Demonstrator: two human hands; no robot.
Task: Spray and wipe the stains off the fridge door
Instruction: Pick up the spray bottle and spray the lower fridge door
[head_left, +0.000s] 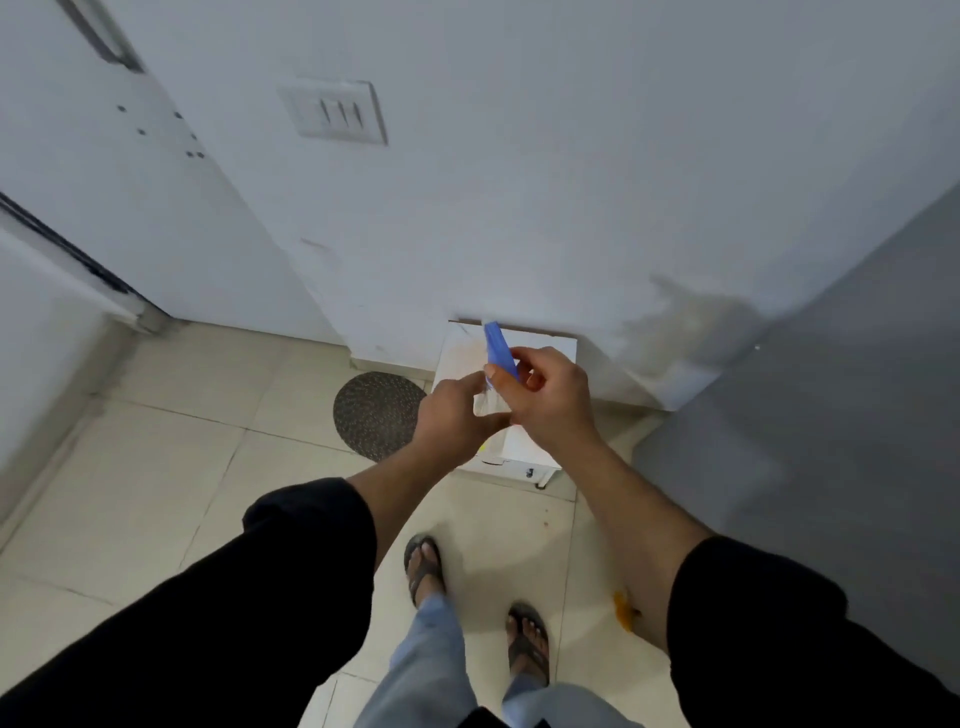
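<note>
Both hands meet in front of me over a white box on the floor. My right hand (548, 400) grips a clear spray bottle (491, 400) with a blue nozzle top (500, 349) that points up and away. My left hand (457, 421) holds the clear lower body of the same bottle from the left. The grey fridge door (831, 415) fills the right side of the view, to the right of my right arm. No cloth shows in the frame.
A white box (524, 462) stands against the white wall (519, 182) under my hands. A round dark mat (376, 413) lies on the tiled floor to its left. An orange stain (623, 610) marks the floor near the fridge. A white door (130, 197) is at the left.
</note>
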